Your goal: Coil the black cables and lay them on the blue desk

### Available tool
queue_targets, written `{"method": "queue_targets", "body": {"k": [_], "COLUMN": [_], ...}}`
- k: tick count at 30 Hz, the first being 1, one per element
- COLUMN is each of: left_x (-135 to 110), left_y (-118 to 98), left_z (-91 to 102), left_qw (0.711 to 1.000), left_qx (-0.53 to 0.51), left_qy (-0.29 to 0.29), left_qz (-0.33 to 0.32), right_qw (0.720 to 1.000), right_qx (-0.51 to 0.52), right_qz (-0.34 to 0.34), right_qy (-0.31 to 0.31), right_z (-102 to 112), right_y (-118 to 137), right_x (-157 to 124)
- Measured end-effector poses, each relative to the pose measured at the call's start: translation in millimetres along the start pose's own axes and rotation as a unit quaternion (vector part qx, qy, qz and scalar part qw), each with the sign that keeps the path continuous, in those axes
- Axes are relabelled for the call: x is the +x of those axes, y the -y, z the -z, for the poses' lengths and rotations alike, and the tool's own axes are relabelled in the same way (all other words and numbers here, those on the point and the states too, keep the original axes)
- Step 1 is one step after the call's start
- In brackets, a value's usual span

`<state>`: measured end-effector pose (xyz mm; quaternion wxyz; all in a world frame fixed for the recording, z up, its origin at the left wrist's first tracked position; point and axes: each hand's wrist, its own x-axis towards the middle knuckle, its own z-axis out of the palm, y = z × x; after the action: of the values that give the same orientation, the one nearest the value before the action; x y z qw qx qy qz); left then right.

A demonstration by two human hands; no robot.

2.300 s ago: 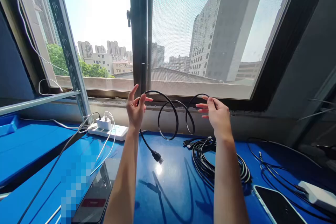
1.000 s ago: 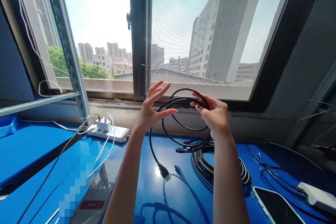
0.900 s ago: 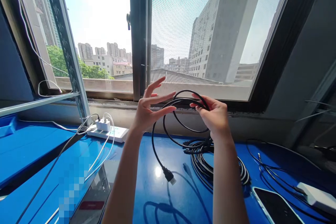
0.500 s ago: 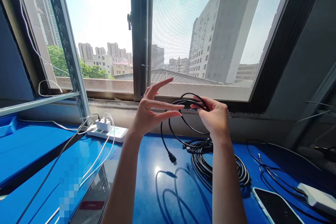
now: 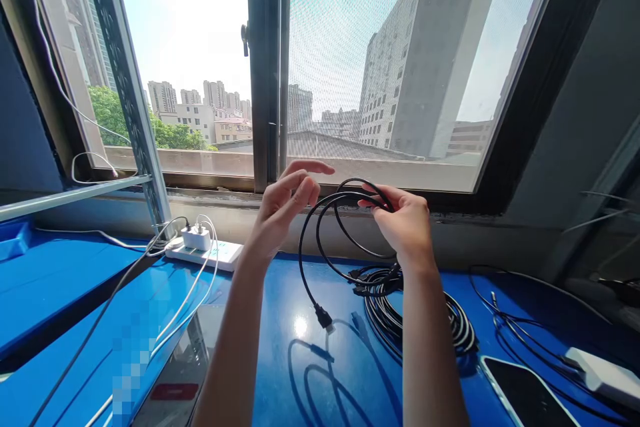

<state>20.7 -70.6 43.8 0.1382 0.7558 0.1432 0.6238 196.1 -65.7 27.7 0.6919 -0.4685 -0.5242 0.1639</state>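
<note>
My right hand (image 5: 404, 223) pinches the top of a looped black cable (image 5: 320, 250), held in the air above a blue table (image 5: 280, 373). The cable's free plug (image 5: 324, 317) dangles just above the tabletop. My left hand (image 5: 284, 203) is raised beside the loops, fingers loosely curled and touching the cable near its top; I cannot tell whether it grips it. Below my right wrist a larger coil of black cable (image 5: 425, 320) lies on the table.
A white power strip with chargers (image 5: 205, 248) sits at the back left, with white and black wires running forward. Dark phones lie at bottom left (image 5: 177, 380) and bottom right (image 5: 523, 393). A white adapter (image 5: 603, 370) and thin cables lie at the far right. A window is behind.
My hands came together from wide apart, gathering the cable into overlapping loops under my right hand. My left fingers went from stretched out to curled. The dangling plug swung right, then back.
</note>
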Motion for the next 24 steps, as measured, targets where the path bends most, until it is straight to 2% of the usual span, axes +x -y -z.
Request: {"method": "queue_targets", "body": {"k": [4,8,10,12,14,17,19,21,24], "left_x": [1.7,0.1,-1.1,-1.6,-1.1,0.7,1.3,0.2,-4.9], "left_y": [-2.6,-10.3,-13.9,-15.2,-13.3,-4.0,6.3,20.1,46.0], "left_z": [-3.7,-12.6,-17.5,-20.9,-21.9,-20.4,-19.5,-19.9,-23.3], "left_qw": [0.996,0.970,0.966,0.983,0.997,0.997,0.995,0.995,0.991], "left_qx": [0.050,0.158,0.139,0.064,-0.015,-0.073,-0.083,-0.068,0.017], "left_qy": [-0.035,-0.143,-0.178,-0.147,-0.070,0.009,0.008,-0.020,-0.061], "left_qz": [-0.064,-0.120,-0.125,-0.090,-0.034,0.033,0.057,0.071,0.118], "right_qw": [1.000,1.000,1.000,1.000,1.000,1.000,1.000,1.000,0.998], "right_qx": [-0.002,0.001,0.002,0.004,0.006,0.005,0.005,0.008,0.028], "right_qz": [0.007,0.013,0.010,0.005,0.000,0.004,0.012,0.025,0.055], "right_qy": [-0.002,-0.007,-0.006,-0.001,0.003,0.004,0.002,0.002,0.009], "right_z": [0.1,-0.2,-0.2,0.0,0.3,0.5,0.4,0.2,0.4], "right_y": [-3.0,-5.2,-4.3,-2.5,-0.9,-1.1,-2.9,-4.8,-4.0], "right_x": [1.3,2.1,1.8,0.9,0.1,-0.2,0.6,1.9,2.9]}}
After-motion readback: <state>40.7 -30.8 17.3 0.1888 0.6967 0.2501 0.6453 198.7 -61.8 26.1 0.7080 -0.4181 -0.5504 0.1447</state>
